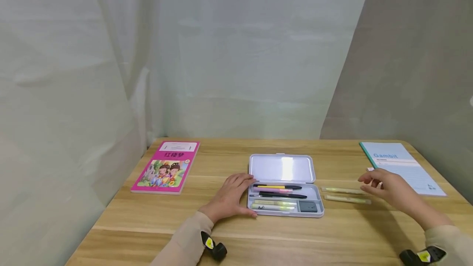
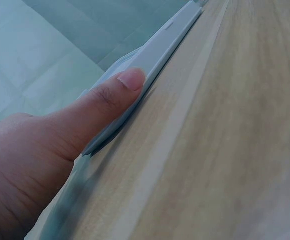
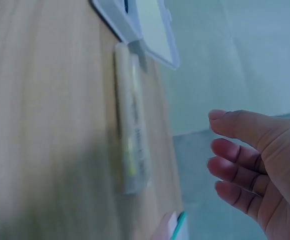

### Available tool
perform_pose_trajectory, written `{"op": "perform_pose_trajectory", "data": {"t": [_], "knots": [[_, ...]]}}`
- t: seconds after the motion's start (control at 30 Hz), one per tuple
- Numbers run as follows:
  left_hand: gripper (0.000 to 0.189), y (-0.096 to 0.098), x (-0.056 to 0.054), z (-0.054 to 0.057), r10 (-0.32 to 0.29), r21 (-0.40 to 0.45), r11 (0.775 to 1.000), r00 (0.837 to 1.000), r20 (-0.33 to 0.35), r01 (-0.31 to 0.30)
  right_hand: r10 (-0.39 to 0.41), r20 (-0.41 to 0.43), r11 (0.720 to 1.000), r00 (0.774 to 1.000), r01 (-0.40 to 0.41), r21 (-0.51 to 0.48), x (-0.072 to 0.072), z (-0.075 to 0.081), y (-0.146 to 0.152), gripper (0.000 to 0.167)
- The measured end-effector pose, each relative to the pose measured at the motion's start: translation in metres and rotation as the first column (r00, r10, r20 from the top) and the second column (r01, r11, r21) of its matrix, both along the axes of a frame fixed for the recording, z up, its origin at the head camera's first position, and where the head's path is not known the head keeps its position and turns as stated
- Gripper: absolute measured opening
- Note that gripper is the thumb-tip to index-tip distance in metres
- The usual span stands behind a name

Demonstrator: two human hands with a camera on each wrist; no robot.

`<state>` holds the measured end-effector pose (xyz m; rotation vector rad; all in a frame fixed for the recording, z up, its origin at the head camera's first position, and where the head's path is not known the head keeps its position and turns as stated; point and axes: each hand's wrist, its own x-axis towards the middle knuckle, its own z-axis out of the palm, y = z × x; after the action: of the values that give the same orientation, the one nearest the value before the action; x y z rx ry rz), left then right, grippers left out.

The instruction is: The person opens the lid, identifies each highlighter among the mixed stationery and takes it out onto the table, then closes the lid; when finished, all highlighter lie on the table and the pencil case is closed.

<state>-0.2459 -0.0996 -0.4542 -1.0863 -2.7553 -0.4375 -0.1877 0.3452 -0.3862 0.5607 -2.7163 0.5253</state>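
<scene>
A white pencil case (image 1: 318,212) lies with its lid raised on the table, holding several pens, highlighters and a dark grey eraser (image 1: 308,206). My left hand (image 1: 232,197) holds the case's left end, thumb along the front side and fingers at the back by the hinge. In the left wrist view that thumb (image 2: 105,97) lies against the case's side wall. Right of the case lie two pale yellow highlighters, a rear one (image 1: 340,190) and a front one (image 1: 347,199). Above their right ends hovers my right hand (image 1: 391,188), fingers loosely bent, holding nothing.
A pink picture-cover book (image 1: 162,171) lies at the table's left. On the right lies a light blue notebook (image 1: 402,167), with a small pale pink object (image 1: 370,169) at its left edge. Grey-white cloth (image 1: 251,73) hangs behind the table.
</scene>
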Motion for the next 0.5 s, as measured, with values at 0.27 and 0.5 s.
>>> {"op": "perform_pose_trajectory", "data": {"t": [0.27, 0.5], "knots": [[0.098, 0.000, 0.001, 0.001, 0.000, 0.008, 1.000, 1.000, 0.005, 0.000, 0.002, 0.113, 0.996, 0.994, -0.012, 0.084, -0.012, 0.027, -0.024, 0.015], [0.098, 0.000, 0.001, 0.001, -0.001, 0.014, 1.000, 1.000, 0.018, 0.000, 0.064, 0.092, 0.995, 0.994, -0.070, 0.072, -0.019, 0.036, -0.044, 0.013]]}}
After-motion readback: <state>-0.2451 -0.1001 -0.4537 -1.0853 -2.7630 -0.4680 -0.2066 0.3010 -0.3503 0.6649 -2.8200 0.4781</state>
